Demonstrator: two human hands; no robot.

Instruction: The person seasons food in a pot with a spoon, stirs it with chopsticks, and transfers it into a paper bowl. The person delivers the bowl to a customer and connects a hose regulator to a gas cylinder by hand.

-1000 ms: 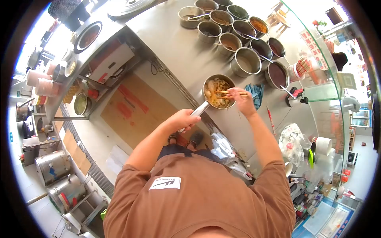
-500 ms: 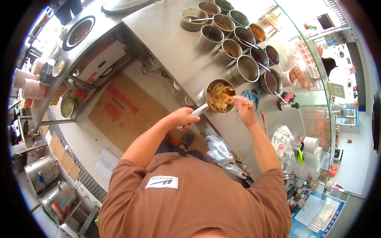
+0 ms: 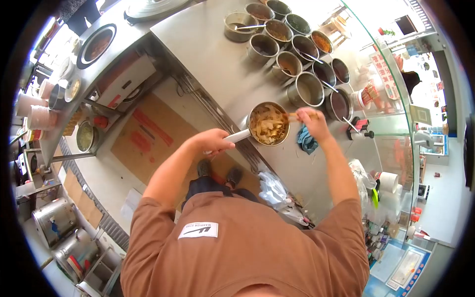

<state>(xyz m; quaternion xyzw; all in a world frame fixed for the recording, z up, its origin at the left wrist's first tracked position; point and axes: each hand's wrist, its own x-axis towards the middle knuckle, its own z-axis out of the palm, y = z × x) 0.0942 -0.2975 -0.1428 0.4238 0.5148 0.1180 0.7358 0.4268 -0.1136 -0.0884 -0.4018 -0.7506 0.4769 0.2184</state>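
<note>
My left hand (image 3: 215, 141) is closed around the pale handle of a small metal saucepan (image 3: 251, 111). Broad, flat brown noodles (image 3: 269, 123) fill the pan, which is at the counter's near edge. To the right of it, my right hand (image 3: 311, 120) grips wooden chopsticks (image 3: 293, 117) whose tips reach over the pan's rim; they are slightly blurred. A crumpled blue cloth (image 3: 308, 139) lies on the counter just below my right hand.
Beyond the saucepan stand several metal pots of sauces and toppings (image 3: 307, 89), some with spoons. A glass screen (image 3: 409, 148) borders the counter on the right. White plastic bags (image 3: 273, 190) hang at the near edge. Stacked cups (image 3: 42, 116) stand at left.
The saucepan has shifted slightly left, with my left hand moving left and up. My right hand has moved right and up, uncovering more of the noodles and the blue cloth.
</note>
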